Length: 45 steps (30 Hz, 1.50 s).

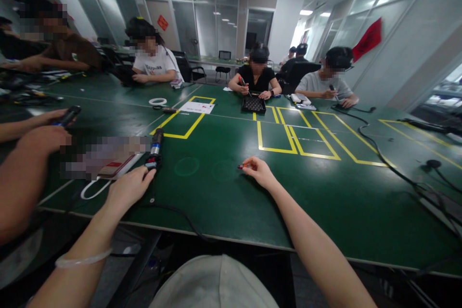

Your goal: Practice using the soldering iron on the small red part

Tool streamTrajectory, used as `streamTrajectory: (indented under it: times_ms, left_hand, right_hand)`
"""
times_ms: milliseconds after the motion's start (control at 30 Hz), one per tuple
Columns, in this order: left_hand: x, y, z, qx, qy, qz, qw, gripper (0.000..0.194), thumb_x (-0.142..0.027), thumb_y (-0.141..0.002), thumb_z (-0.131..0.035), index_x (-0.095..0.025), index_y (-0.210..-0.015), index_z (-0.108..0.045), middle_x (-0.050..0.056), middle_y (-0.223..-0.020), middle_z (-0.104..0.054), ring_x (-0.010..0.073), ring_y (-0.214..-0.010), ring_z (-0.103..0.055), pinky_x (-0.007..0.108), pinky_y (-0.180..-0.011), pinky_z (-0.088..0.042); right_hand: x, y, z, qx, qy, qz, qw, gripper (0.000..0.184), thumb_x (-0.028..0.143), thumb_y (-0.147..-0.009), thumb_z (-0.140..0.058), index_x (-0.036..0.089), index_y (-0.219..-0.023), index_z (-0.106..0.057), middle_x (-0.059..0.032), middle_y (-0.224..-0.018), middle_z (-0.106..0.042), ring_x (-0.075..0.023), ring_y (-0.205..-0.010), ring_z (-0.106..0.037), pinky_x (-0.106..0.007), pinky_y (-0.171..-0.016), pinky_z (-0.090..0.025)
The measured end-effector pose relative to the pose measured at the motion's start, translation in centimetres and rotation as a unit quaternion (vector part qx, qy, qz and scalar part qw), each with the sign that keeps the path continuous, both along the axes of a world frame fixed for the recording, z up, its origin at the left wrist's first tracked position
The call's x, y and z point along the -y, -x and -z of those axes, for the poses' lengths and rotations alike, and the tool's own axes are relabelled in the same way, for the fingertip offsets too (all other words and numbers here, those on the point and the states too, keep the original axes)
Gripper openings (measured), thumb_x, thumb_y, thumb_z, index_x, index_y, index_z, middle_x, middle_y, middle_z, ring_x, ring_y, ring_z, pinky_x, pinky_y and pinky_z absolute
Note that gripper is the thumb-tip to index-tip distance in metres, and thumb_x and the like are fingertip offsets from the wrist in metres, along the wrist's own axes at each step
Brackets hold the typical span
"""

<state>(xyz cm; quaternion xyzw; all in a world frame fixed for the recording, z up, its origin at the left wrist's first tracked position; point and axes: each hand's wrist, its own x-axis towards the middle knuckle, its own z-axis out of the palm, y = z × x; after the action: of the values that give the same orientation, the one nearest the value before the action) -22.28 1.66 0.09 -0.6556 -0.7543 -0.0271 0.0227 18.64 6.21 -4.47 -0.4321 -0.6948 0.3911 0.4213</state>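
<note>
My left hand point(132, 185) is closed at the near end of a dark cylindrical tool point(156, 147) with a blue and silver band. The tool points away from me over the green table, and its kind is not clear. Small blue and red parts show by the fingertips. Further right, my right hand point(259, 173) pinches a small orange-and-red piece point(241, 167) just above the tabletop; it is too small to name. Beside my left hand lies a phone-like slab point(114, 165) with a white cable loop point(94, 190).
Yellow tape outlines point(277, 148) mark the green table point(224, 211). A white paper point(197, 108) and a white tape roll point(158, 102) lie further back. A black cable point(368, 142) runs along the right. Close on my left, another person's hand point(54, 118) holds a dark device point(70, 114). Several people sit opposite.
</note>
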Motion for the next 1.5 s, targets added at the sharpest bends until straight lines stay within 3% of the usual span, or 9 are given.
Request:
streamTrajectory:
  times_ms: [167, 333, 633, 800, 1000, 1200, 1400, 1500]
  left_hand:
    - [-0.4, -2.3, -0.1, -0.013, -0.005, 0.030, 0.999, 0.051, -0.049, -0.093, -0.020, -0.018, -0.093, -0.062, 0.014, -0.106, -0.066, 0.0315, -0.091, -0.064, 0.040, -0.071, -0.049]
    - [0.3, -5.7, -0.3, -0.047, -0.013, 0.063, 0.997, 0.049, -0.045, -0.095, -0.019, -0.018, -0.096, -0.060, 0.013, -0.105, -0.066, 0.0291, -0.090, -0.065, 0.037, -0.070, -0.049]
    - [0.5, -13.9, 0.3, -0.025, -0.021, 0.174, 0.984, 0.042, -0.042, -0.097, -0.025, -0.019, -0.102, -0.060, 0.011, -0.110, -0.065, 0.0248, -0.092, -0.065, 0.032, -0.070, -0.048]
    - [-0.1, -18.6, 0.1, 0.025, -0.012, 0.235, 0.972, 0.036, -0.040, -0.095, -0.034, -0.018, -0.103, -0.062, 0.012, -0.107, -0.065, 0.0244, -0.091, -0.065, 0.033, -0.076, -0.048]
    - [-0.8, -22.8, -0.4, 0.034, -0.005, 0.286, 0.958, 0.034, -0.039, -0.093, -0.040, -0.015, -0.101, -0.064, 0.016, -0.102, -0.065, 0.0264, -0.087, -0.065, 0.036, -0.077, -0.048]
    - [-0.6, -24.7, -0.4, 0.039, -0.010, 0.304, 0.952, 0.033, -0.037, -0.093, -0.041, -0.015, -0.100, -0.064, 0.017, -0.100, -0.065, 0.0266, -0.087, -0.065, 0.037, -0.078, -0.048]
    - [-0.5, -24.7, 0.4, 0.054, -0.032, 0.309, 0.949, 0.032, -0.036, -0.093, -0.041, -0.015, -0.101, -0.063, 0.017, -0.103, -0.064, 0.0267, -0.090, -0.064, 0.037, -0.079, -0.047]
    - [-0.5, -24.5, 0.9, 0.062, -0.043, 0.312, 0.947, 0.033, -0.037, -0.094, -0.039, -0.015, -0.103, -0.063, 0.018, -0.104, -0.063, 0.0284, -0.090, -0.063, 0.039, -0.079, -0.047]
  right_hand:
    - [-0.1, 0.0, 0.1, -0.013, 0.006, -0.010, 1.000, 0.022, 0.032, -0.078, -0.064, 0.017, -0.092, -0.059, -0.0023, -0.081, -0.065, -0.0123, -0.062, -0.056, -0.025, -0.059, -0.043]
    - [-0.1, -0.1, 0.0, -0.012, 0.002, -0.010, 1.000, 0.021, 0.031, -0.078, -0.064, 0.016, -0.092, -0.059, -0.0019, -0.079, -0.065, -0.0122, -0.061, -0.056, -0.025, -0.060, -0.043]
    - [-0.3, -0.3, 0.2, -0.002, 0.001, -0.013, 1.000, 0.022, 0.033, -0.078, -0.064, 0.017, -0.093, -0.061, -0.0031, -0.082, -0.068, -0.0133, -0.065, -0.058, -0.025, -0.062, -0.044]
    - [-0.7, -0.9, 0.1, 0.066, -0.059, 0.049, 0.995, 0.019, 0.032, -0.077, -0.065, 0.018, -0.090, -0.064, -0.0021, -0.080, -0.066, -0.0137, -0.066, -0.055, -0.026, -0.064, -0.043]
    - [-1.1, -1.5, -0.1, 0.101, -0.062, 0.086, 0.989, 0.016, 0.029, -0.077, -0.064, 0.017, -0.088, -0.063, -0.0021, -0.077, -0.065, -0.0136, -0.063, -0.054, -0.027, -0.063, -0.043]
    - [-1.3, -1.9, 0.2, 0.126, -0.077, 0.095, 0.985, 0.012, 0.026, -0.077, -0.063, 0.018, -0.086, -0.062, -0.0017, -0.078, -0.063, -0.0134, -0.063, -0.053, -0.027, -0.063, -0.043]
    - [-1.3, -1.7, 0.0, 0.157, -0.096, 0.094, 0.978, 0.009, 0.022, -0.075, -0.066, 0.018, -0.084, -0.066, -0.0023, -0.078, -0.063, -0.0138, -0.064, -0.055, -0.028, -0.065, -0.044]
    - [-1.1, -1.7, -0.3, 0.139, -0.070, 0.091, 0.984, 0.010, 0.022, -0.077, -0.064, 0.019, -0.086, -0.067, -0.0039, -0.079, -0.068, -0.0162, -0.067, -0.060, -0.030, -0.067, -0.046]
